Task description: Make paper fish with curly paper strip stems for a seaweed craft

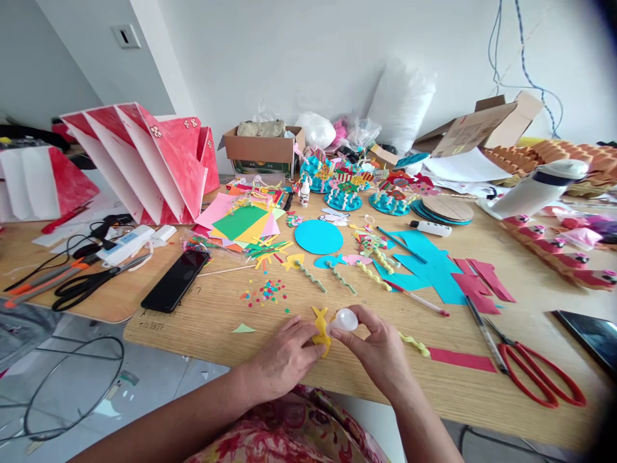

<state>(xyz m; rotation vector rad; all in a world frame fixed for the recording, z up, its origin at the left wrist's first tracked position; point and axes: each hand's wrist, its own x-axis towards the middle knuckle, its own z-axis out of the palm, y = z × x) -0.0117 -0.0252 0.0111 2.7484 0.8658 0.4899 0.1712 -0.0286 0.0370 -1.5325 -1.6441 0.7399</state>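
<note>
My left hand [292, 352] bends over the table's front edge, its fingers pinning a yellow paper fish cutout [321, 326] with a forked tail. In my right hand [378, 344] is a small translucent white bottle [346, 319], its round base turned toward me and its tip end down at the fish. The tip itself is hidden by my fingers. Beyond the hands lie a heap of coloured paper dots [270, 292], twisted paper strips [311, 276] and a blue paper disc [319, 237]. A small green paper triangle [243, 328] is left of my left hand.
On the right lie red-handled scissors [540, 373], a pen [486, 335], a red paper strip [461, 359] and blue paper pieces [434, 263]. A phone [176, 281] and black scissors [96, 283] are on the left. Finished-looking paper fish stands [343, 200] line the back.
</note>
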